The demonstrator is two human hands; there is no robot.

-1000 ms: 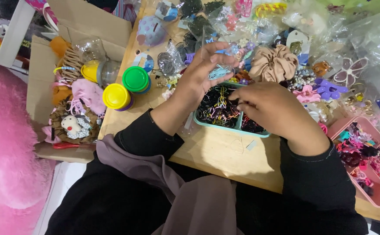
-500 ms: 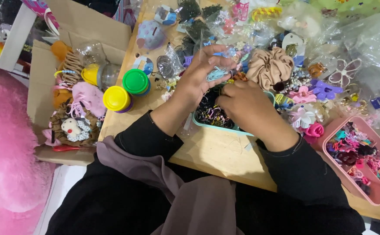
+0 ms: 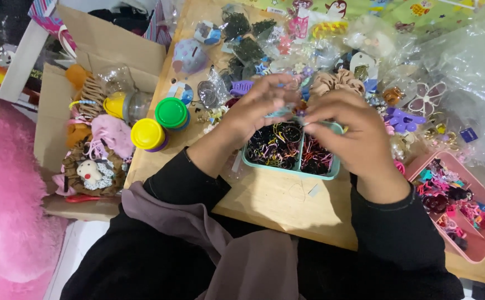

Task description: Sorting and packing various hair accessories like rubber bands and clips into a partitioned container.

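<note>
Two hands now meet above the teal tray (image 3: 331, 166); a second ago your right hand (image 3: 353, 136) was lower, over the tray's contents, and it has since risen to join your left hand (image 3: 256, 108). Fingertips of both press together on a small item (image 3: 300, 113) between them; it is too small to identify. The tray is rigid plastic, rectangular with rounded corners, split into two compartments, each packed with thin elastic loops (image 3: 276, 145), mostly black with coloured strands. It sits on the bare wooden board (image 3: 276, 203), directly below your hands. A pink plastic tray (image 3: 478, 250) of small bright clips lies to your right. Two round tubs, green lid (image 3: 171, 113) and yellow lid (image 3: 148, 134), stand to your left.
</note>
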